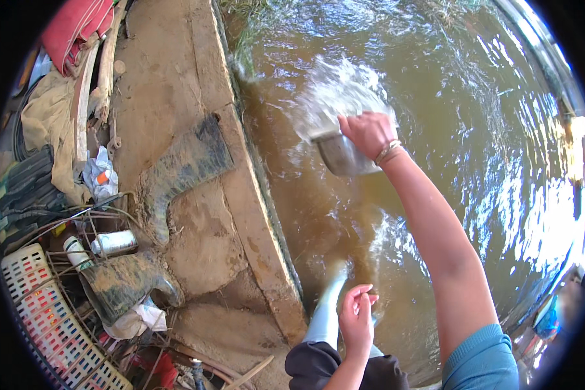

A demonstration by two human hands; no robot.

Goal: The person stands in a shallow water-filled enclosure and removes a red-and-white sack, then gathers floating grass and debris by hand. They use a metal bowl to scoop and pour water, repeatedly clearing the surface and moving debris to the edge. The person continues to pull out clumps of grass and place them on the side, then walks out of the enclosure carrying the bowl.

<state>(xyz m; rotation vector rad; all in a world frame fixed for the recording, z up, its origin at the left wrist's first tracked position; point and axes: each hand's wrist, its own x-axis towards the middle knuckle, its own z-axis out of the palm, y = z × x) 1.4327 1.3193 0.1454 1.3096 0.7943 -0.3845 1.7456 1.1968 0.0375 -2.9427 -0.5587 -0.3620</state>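
Observation:
My right hand grips the rim of a shiny metal pot, tilted just above brown, moving water. A blurred splash of water spreads out from its far side. A bracelet circles my right wrist. Low in front of my body, my left hand hangs apart from the pot, its fingers loosely bent with a gap between them. Nothing shows in it. My lower leg, in a pale covering, goes down into the murky water, which hides the foot.
A concrete ledge borders the water on my left. On it lie two muddy rubber boots, a white plastic crate, a white bottle, wooden poles and a beige cloth. A red sack sits at the far left.

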